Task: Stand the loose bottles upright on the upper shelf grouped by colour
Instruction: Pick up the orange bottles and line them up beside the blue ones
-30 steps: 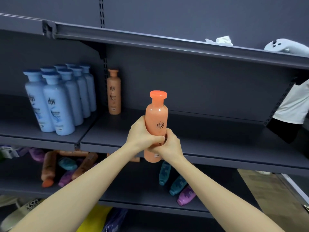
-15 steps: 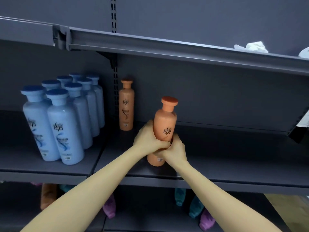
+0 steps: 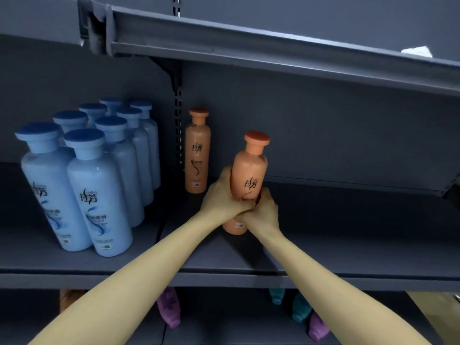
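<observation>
Change: over the last second the held orange bottle (image 3: 250,168) went from out in front of the front lip (image 3: 348,280), base below deck level, to inside the bay over the upper shelf (image 3: 361,245). It's now cap up, leaning slightly toward 1 o'clock. The base is at or just above the deck; I can't confirm contact from this angle.

Hands: left hand (image 3: 224,195) and right hand (image 3: 263,215) are both wrapped tight round the mid-body, fingers curled and meeting at the front under the label. Nothing else is held.

Meaning: transport looks basically done and set-down is what's left. The standing orange bottle (image 3: 197,150) is at 11 o'clock from it, near but apart and further back, so this one lands in the right colour group. The blue bottles (image 3: 99,185) cluster at 9 o'clock, well apart, on the other side of the slotted upright (image 3: 178,108).

Room: bare deck from 1 to 4 o'clock, so there's space to grow the orange group rightward. The shelf above (image 3: 273,53) clears the cap comfortably. The tightest spot is the gap to the standing orange bottle; a nudge left could knock it. The front lip at 6 o'clock is well behind the base, so tip-off risk looks low.

Still loose on the lower shelf (image 3: 224,327): purple bottles (image 3: 169,307) at 7 o'clock and teal bottles (image 3: 301,310) at 5 o'clock, lying down.
</observation>
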`<state>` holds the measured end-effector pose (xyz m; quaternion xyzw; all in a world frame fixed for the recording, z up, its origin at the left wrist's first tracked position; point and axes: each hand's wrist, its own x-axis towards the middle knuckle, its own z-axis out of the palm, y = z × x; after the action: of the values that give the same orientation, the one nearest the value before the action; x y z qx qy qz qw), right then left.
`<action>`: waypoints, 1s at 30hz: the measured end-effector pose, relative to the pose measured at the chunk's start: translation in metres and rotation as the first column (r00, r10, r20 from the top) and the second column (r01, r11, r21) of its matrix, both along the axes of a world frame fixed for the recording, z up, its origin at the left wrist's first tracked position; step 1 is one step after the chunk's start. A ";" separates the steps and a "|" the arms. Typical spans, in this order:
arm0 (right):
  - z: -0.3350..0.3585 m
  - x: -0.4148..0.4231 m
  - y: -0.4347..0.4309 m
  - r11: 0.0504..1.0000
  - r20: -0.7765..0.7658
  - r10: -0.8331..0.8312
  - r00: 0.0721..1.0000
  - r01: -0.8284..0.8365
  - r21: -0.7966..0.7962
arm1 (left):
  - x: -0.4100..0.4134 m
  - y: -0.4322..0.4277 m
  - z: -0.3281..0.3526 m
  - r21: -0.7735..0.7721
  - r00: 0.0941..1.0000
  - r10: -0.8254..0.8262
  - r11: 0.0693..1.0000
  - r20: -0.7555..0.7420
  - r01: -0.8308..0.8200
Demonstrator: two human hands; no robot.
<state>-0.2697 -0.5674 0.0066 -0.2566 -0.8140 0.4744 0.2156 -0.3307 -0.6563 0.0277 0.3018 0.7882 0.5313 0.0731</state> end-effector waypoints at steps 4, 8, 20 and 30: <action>-0.001 -0.005 0.002 1.000 -0.014 0.011 1.000 -0.011 0.002 | -0.005 -0.001 -0.004 0.047 0.999 -0.026 0.999 0.021 0.025; -0.003 -0.013 0.006 1.000 -0.033 -0.009 0.999 0.009 -0.027 | -0.013 -0.009 -0.008 0.108 0.995 -0.030 0.994 0.096 0.020; 0.000 -0.040 0.023 0.999 -0.043 -0.031 0.999 0.031 -0.013 | -0.075 -0.030 -0.036 0.024 0.954 0.296 0.955 0.037 -0.297; 0.006 -0.082 0.021 0.999 -0.058 -0.025 0.998 0.027 0.034 | -0.107 -0.022 -0.049 -0.067 0.928 0.373 0.925 -0.012 -0.373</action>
<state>-0.3514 -0.5461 0.0130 -0.2498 -0.8122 0.4644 0.2493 -0.4375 -0.6780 -0.0211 0.1436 0.8488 0.5086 -0.0188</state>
